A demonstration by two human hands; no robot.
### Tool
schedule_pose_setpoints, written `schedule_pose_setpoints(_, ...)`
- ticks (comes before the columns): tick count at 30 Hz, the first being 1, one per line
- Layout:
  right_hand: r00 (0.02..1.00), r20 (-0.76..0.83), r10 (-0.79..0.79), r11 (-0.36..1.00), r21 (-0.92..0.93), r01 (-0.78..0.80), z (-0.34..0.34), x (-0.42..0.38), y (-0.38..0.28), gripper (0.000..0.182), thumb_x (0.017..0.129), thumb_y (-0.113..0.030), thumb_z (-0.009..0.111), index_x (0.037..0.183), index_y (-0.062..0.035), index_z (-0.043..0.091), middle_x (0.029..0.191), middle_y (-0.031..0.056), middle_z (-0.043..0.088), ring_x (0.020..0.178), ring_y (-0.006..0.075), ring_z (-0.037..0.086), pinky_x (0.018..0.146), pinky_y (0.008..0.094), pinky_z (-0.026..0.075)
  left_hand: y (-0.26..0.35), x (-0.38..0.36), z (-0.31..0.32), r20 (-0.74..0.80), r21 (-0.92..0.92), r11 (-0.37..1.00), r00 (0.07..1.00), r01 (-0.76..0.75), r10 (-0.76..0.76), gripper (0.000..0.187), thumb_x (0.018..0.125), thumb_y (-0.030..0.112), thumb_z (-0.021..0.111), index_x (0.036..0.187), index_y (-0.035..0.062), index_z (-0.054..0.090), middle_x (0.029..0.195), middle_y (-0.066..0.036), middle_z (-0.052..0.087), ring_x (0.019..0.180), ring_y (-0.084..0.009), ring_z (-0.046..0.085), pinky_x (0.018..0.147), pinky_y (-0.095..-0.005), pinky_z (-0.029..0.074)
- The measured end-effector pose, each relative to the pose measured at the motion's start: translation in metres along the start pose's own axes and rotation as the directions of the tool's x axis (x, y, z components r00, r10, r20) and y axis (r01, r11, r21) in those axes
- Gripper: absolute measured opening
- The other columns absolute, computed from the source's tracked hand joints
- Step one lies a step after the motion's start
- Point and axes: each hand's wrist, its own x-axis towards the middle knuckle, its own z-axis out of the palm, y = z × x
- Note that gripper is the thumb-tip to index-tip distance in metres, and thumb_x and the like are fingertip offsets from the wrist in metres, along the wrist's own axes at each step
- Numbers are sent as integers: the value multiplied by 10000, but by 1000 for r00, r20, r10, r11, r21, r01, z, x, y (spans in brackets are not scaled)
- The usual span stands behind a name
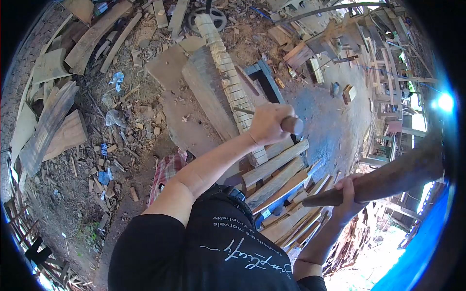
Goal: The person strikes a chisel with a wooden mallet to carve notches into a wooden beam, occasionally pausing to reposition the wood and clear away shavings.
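My left hand (270, 123) is closed round the wooden handle of a chisel (292, 125), whose butt faces up and to the right. Its thin blade reaches left, over a long pale timber (232, 83) with a row of crosswise cuts along its face. Out to the right, my right hand (347, 200) grips the narrow part of a thick wooden club-shaped mallet (395, 174). The mallet's wide end is raised toward the right edge of the view, apart from the chisel.
Planks (279, 167) are stacked close in front of my body. A dark blue-edged frame (266, 80) lies beyond the timber. Wood scraps and litter cover the ground at left, with curved boards (48, 128) behind. A red checked cloth (167, 172) lies beside me.
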Motion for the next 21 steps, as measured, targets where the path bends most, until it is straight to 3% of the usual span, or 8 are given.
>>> schedule_pose_setpoints(2, 1000, -7, 14, 1000, -6, -14, -5, -4, 2, 238, 773, -32, 660, 975, 4, 540, 766, 80, 578, 634, 144, 575, 634, 285, 497, 12, 0, 5, 2, -11, 997, 997, -75, 75, 189, 766, 155, 713, 735, 122, 530, 624, -80, 565, 583, -298, 590, 514, -391, 436)
schedule_pose_setpoints(3, 999, -16, 39, 998, -56, -40, -7, -7, 8, 256, 768, -32, 663, 985, 5, 531, 772, 80, 577, 633, 144, 572, 637, 288, 496, 12, -2, 7, 53, -1, 999, 998, -43, 43, 249, 649, 141, 727, 808, 141, 534, 693, -56, 604, 652, -297, 612, 574, -408, 437)
schedule_pose_setpoints(8, 993, -110, 48, 992, -115, -60, 0, -23, 20, 333, 745, -5, 671, 1028, 2, 496, 791, 87, 574, 632, 150, 570, 621, 288, 493, 11, -6, 12, 41, -35, 999, 999, 3, -2, 232, 668, 135, 723, 789, 136, 525, 681, -66, 594, 637, -301, 606, 562, -410, 434)
schedule_pose_setpoints(12, 996, -15, 90, 988, -126, -92, -15, -27, 38, 439, 719, 39, 673, 1097, -7, 455, 798, 95, 571, 615, 161, 576, 578, 280, 498, 9, -5, 12, 16, -17, 1000, 1000, 11, -11, 213, 687, 141, 717, 772, 128, 522, 668, -77, 583, 625, -312, 602, 546, -422, 432)
schedule_pose_setpoints(14, 1000, -28, -2, 994, -108, -1, -20, -23, 39, 413, 718, 33, 680, 1078, -2, 480, 812, 100, 579, 622, 159, 584, 581, 279, 503, 9, -3, 13, 7, -12, 999, 999, 31, -31, 210, 692, 143, 714, 770, 125, 520, 663, -80, 580, 624, -315, 605, 544, -425, 434)
schedule_pose_setpoints(16, 985, -172, -4, 990, -137, -20, -29, -20, 30, 360, 731, 8, 678, 1048, 5, 508, 781, 98, 584, 633, 159, 593, 584, 285, 503, 9, 0, 13, -1, -4, 998, 998, 55, -55, 207, 697, 144, 712, 767, 121, 518, 657, -83, 578, 623, -318, 608, 542, -429, 436)
schedule_pose_setpoints(18, 979, -179, -97, 990, -121, 76, -30, -12, 8, 198, 785, -15, 631, 970, 7, 563, 701, 83, 585, 648, 143, 594, 624, 263, 509, 9, 5, 14, -113, -17, 1000, 993, 22, -24, 205, 774, 138, 722, 749, 101, 522, 629, -101, 564, 567, -308, 586, 504, -373, 428)
schedule_pose_setpoints(21, 978, -203, -44, 998, -42, 37, -13, -19, 14, 219, 795, -18, 625, 1006, 4, 570, 735, 77, 598, 667, 151, 593, 677, 271, 512, 7, 7, 15, -104, -16, 997, 992, 72, -74, 189, 731, 111, 721, 762, 105, 534, 653, -108, 583, 602, -317, 611, 521, -369, 445)
